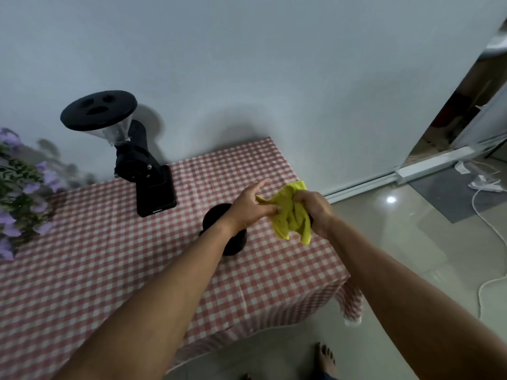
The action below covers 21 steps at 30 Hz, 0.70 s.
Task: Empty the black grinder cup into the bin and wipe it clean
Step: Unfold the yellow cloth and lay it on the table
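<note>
Yellow cloth (290,215) bunched between my hands, right fingers (301,197) clenched on it, left fingers (267,209) pinching an edge; cup (227,237) stands on the bench (109,270) beneath my left wrist. Wiping comes next, I judge.

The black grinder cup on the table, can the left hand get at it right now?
Probably yes: the cup stands just under the left hand, nothing between them, though its fingers first must release the yellow cloth.

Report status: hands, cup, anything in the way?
Both hands on yellow cloth: right hand gripping, left hand pinching. Black cup on table, untouched, behind left wrist. No obstruction.
</note>
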Motion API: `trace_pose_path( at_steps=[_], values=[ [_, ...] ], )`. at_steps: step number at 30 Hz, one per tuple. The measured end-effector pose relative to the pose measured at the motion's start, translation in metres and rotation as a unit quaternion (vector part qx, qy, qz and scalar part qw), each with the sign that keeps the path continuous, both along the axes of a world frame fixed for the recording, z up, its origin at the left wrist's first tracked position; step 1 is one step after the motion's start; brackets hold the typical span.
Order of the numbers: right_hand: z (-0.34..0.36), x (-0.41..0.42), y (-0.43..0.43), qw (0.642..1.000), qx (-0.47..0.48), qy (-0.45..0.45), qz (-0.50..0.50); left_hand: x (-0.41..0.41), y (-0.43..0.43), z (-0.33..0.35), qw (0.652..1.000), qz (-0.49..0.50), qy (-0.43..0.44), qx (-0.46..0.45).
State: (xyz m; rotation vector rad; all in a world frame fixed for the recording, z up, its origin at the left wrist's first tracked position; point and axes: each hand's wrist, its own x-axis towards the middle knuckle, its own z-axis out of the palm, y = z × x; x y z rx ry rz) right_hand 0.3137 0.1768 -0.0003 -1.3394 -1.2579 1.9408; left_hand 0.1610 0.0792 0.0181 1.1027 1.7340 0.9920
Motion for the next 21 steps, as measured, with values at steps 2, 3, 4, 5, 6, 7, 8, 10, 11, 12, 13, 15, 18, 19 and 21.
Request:
trace_pose_path(
  at_steps=[2,3,4,5,6,7,8,10,11,12,13,15,18,19,21],
  values=[
    [0.008,0.007,0.008,0.999,0.036,0.008,0.025,0.001,0.011,0.000,0.998,-0.051,-0.013,-0.034],
    [0.012,0.012,0.012,0.998,0.054,0.013,0.033,0.003,0.014,0.001,0.997,-0.062,0.000,-0.044],
    [0.016,0.017,0.016,0.997,0.068,0.015,0.034,0.003,0.019,0.000,0.996,-0.066,0.023,-0.047],
    [0.020,0.023,0.020,0.996,0.077,0.015,0.028,0.003,0.024,-0.001,0.996,-0.063,0.045,-0.043],
    [0.024,0.027,0.024,0.996,0.078,0.020,0.022,0.002,0.027,-0.003,0.996,-0.054,0.058,-0.037],
    [0.027,0.033,0.030,0.997,0.074,0.028,0.014,0.003,0.031,-0.003,0.997,-0.044,0.062,-0.029],
    [0.030,0.038,0.035,0.997,0.069,0.034,0.008,0.004,0.033,-0.002,0.997,-0.035,0.062,-0.024],
    [0.030,0.049,0.045,0.997,0.076,0.027,0.012,0.007,0.040,0.000,0.998,-0.017,0.063,-0.020],
    [0.028,0.054,0.050,0.996,0.085,0.015,0.022,0.009,0.042,0.000,0.998,-0.013,0.062,-0.020],
    [0.026,0.060,0.054,0.996,0.088,0.007,0.030,0.012,0.044,0.002,0.998,-0.011,0.061,-0.022],
    [0.023,0.065,0.057,0.995,0.088,0.006,0.039,0.013,0.047,0.001,0.998,-0.011,0.062,-0.023],
    [0.014,0.076,0.064,0.994,0.092,0.003,0.066,0.017,0.051,-0.003,0.997,-0.020,0.074,-0.030],
    [-0.003,0.087,0.068,0.988,0.111,-0.036,0.102,0.023,0.050,-0.011,0.995,-0.009,0.088,-0.043],
    [-0.010,0.090,0.069,0.987,0.112,-0.048,0.109,0.026,0.049,-0.015,0.996,0.004,0.083,-0.043],
    [-0.026,0.094,0.069,0.984,0.109,-0.069,0.120,0.034,0.045,-0.022,0.997,0.033,0.054,-0.048]
  ],
)
